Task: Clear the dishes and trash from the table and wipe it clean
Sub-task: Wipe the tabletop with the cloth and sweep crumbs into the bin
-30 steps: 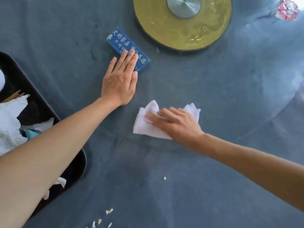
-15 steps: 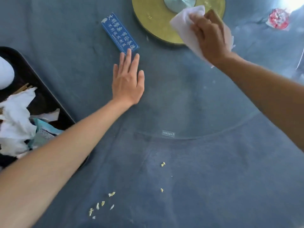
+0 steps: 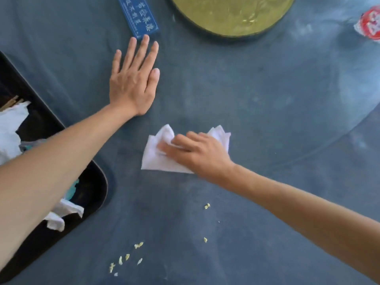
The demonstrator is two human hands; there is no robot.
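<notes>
My right hand presses a white cloth flat against the dark blue-grey table, its fingers slightly bent over the crumpled fabric. My left hand lies flat on the table with straight fingers, the fingertips just below a blue sign with white characters. Several small yellowish crumbs are scattered on the near part of the table, with two more crumbs further right. A black tray at the left holds white crumpled napkins, chopsticks and other trash.
A round gold turntable base sits at the top centre. A red-and-white wrapper lies at the top right edge. A curved glass edge runs across the right side of the table.
My right hand has swept the cloth from the gold disc at the far side back toward me, to the table's middle. My left hand stays planted flat by the blue sign.
</notes>
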